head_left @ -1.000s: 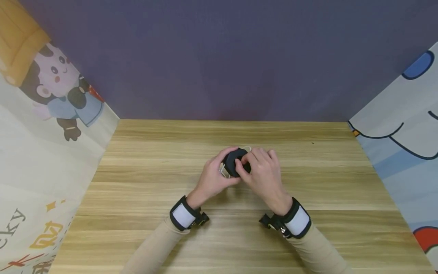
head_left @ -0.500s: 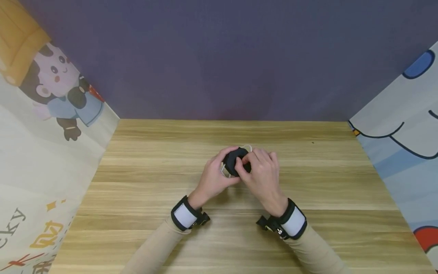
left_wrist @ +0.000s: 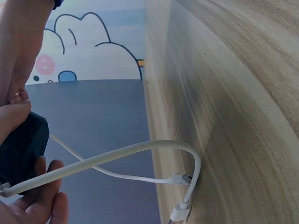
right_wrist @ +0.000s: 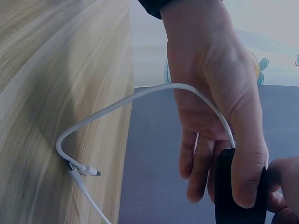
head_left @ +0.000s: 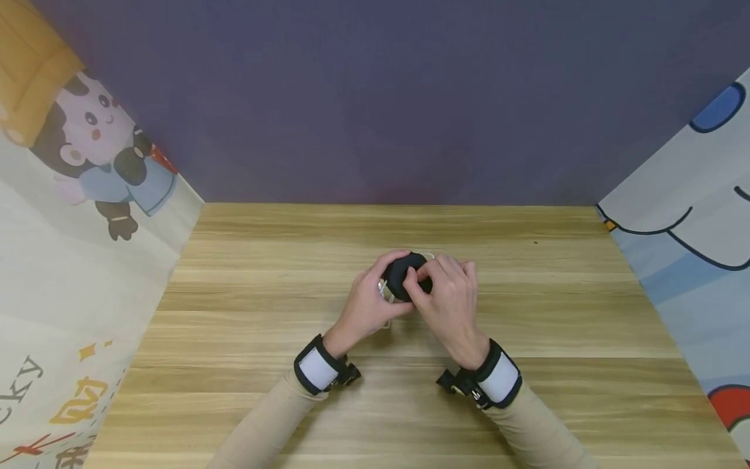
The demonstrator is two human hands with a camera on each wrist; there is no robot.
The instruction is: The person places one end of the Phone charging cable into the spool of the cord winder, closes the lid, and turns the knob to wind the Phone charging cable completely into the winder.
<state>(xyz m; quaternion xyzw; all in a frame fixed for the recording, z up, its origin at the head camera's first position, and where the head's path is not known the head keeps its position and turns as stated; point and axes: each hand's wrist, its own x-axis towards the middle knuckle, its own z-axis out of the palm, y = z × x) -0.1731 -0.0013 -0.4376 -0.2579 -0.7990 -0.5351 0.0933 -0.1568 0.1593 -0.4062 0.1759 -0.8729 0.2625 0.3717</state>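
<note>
Above the table, my left hand [head_left: 366, 298] grips a black, many-sided, puck-like object [head_left: 397, 276] between thumb and fingers. Its exact kind cannot be told. My right hand [head_left: 450, 294] has its thumb and index finger brought together at the object's middle and right side; whatever lies between those fingertips is hidden. A white cable [left_wrist: 126, 151] comes out by the object and hangs in a loop down to the table. Two white plugs [left_wrist: 180, 213] show at its ends in the left wrist view. In the right wrist view, a plug with a metal tip [right_wrist: 91, 171] lies low near the wood.
The wood-grain table [head_left: 263, 260] ends at a dark purple-blue panel [head_left: 375, 104] at the back. Cartoon-printed sheets flank it on the left [head_left: 64, 273] and right [head_left: 691, 195]. Both wrists wear black straps [head_left: 319, 366] with small cameras.
The black object has turned slightly in my left hand. My right wrist has shifted a little to the left. A bit of white cable now shows below the left hand.
</note>
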